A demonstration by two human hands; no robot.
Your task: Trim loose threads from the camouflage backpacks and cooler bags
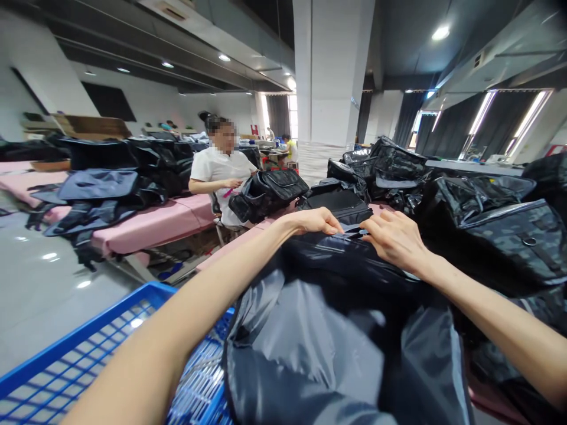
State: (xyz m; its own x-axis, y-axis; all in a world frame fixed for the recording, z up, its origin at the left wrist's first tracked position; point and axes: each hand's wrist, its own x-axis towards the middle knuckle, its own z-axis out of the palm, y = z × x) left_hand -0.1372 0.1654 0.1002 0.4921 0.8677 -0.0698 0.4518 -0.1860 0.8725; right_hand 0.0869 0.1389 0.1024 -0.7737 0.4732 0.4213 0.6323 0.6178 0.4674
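Note:
A large dark bag (323, 336) with a grey lining lies wide open in front of me, its inside facing up. My left hand (316, 222) is closed at the bag's far edge, thumb and fingers pinching the dark material. Close beside it, my right hand (392, 237) grips the same edge with bent fingers. A short strip of greyish strap or trim (352, 230) spans the small gap between the two hands. The fingertips of both hands are partly hidden by the fabric.
A blue plastic basket (84, 342) stands at my lower left. Camouflage bags (509, 242) are heaped on the right. Across from me a person in a white shirt (221, 171) handles a black bag (270, 192). Pink-covered tables (155, 227) hold more bags; a white pillar (332, 77) rises behind.

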